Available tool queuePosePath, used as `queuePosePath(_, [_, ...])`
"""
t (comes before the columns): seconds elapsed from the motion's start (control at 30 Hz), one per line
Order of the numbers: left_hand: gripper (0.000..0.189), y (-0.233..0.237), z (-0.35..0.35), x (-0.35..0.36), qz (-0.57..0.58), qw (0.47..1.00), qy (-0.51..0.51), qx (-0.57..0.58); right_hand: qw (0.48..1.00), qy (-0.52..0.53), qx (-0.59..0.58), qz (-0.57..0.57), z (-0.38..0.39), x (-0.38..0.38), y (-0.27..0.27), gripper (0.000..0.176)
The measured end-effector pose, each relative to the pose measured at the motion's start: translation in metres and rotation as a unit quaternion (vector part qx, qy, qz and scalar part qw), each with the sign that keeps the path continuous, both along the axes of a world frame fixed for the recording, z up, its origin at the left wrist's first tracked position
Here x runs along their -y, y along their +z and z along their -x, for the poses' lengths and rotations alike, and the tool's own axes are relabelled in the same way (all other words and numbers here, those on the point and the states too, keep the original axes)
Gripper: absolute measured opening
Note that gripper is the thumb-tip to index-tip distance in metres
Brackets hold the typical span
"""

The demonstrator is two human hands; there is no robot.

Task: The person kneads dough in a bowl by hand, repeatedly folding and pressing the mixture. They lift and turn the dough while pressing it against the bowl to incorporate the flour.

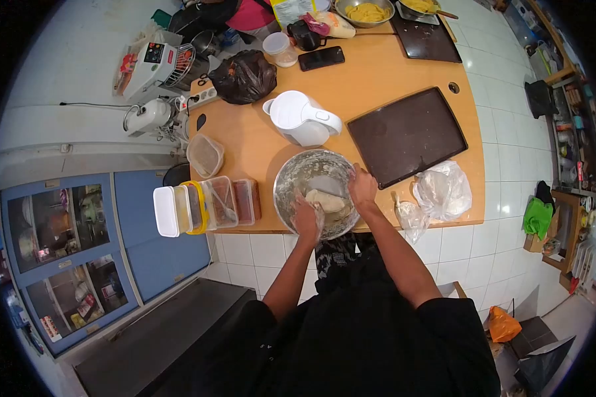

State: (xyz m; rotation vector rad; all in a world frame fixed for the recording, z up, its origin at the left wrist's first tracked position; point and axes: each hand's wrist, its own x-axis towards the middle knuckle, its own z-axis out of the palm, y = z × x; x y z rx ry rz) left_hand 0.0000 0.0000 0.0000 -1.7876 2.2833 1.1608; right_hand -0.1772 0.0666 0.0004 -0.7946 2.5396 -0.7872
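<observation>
A metal mixing bowl [288, 173], its inner wall smeared with flour and dough, sits at the table's near edge. In it lies a pale lump of dough [329, 200]. My left hand [306, 217] reaches inside, floury, with its fingers curled against the dough's left side; the fingertips are partly hidden. On the bowl's right rim, my right hand [362, 187] is closed, fingers outside and thumb toward the inside. Just behind the bowl stands a white lidded pitcher [298, 116].
A dark baking tray [407, 135] lies to the right, near plastic bags [442, 190]. Stacked plastic containers [208, 204] and an open tub [205, 156] stand left. Farther back are a black bag [243, 76], a phone [322, 58] and a bowl of yellow food [366, 12].
</observation>
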Motion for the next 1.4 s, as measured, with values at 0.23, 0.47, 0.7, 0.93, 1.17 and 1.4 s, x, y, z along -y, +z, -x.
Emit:
queuePosePath(0.23, [0.043,-0.062,0.048,-0.003,0.419,0.855,-0.27,0.142,0.999,-0.019,-0.013,0.033,-0.004,-0.006,-0.007,0.014])
queuePosePath(0.47, [0.026,-0.13,0.062,0.029,0.364,0.891,-0.272,-0.005,0.998,-0.043,-0.017,0.05,-0.005,-0.006,-0.01,0.016])
queuePosePath(0.7, [0.017,-0.123,0.099,0.048,0.084,0.913,0.234,-0.323,0.999,-0.036,-0.018,0.022,-0.004,-0.002,-0.008,0.015])
queuePosePath(0.93, [0.07,-0.028,0.065,0.008,0.047,0.946,-0.003,-0.322,0.999,-0.042,-0.008,0.019,0.001,-0.006,0.001,0.013])
queuePosePath(1.17, [0.082,0.018,0.006,-0.046,0.157,0.982,-0.093,0.041,0.998,-0.054,-0.017,0.006,-0.006,-0.007,-0.006,0.014])
queuePosePath(1.4, [0.069,0.019,-0.031,-0.034,0.167,0.945,-0.283,-0.007,0.999,-0.035,-0.016,0.002,-0.006,-0.011,-0.008,0.015])
